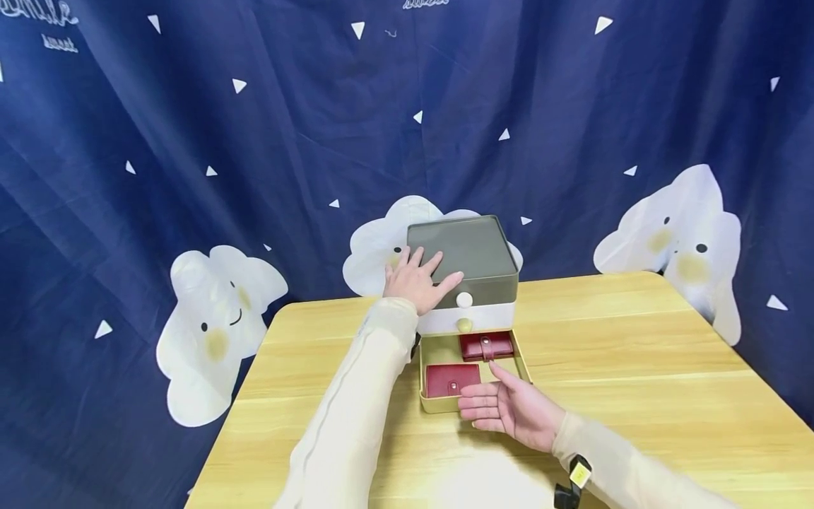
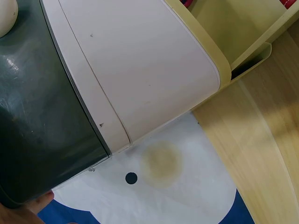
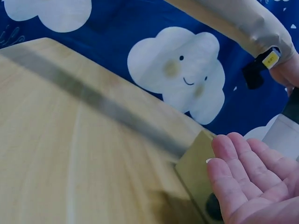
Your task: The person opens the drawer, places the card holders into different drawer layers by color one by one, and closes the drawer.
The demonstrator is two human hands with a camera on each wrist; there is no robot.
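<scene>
A small drawer cabinet (image 1: 477, 244) has a dark grey top tier, a white middle tier (image 1: 439, 322) and a yellow bottom drawer (image 1: 440, 405) that stands pulled out. Inside that drawer lie two dark red snap wallets, one at the back right (image 1: 502, 344) and one at the front left (image 1: 439, 379). My left hand (image 1: 415, 283) rests with spread fingers on the left front of the grey top. Palm turned up and fingers straight, my right hand (image 1: 521, 411) is at the drawer's front right corner, overlapping its front wall, with nothing in it.
The cabinet stands at the back of a light wooden table (image 1: 610, 339). Behind it hangs a blue curtain (image 1: 305, 141) with white clouds and triangles. A white knob (image 1: 464, 300) and a yellow knob (image 1: 464, 325) stick out from the upper tiers.
</scene>
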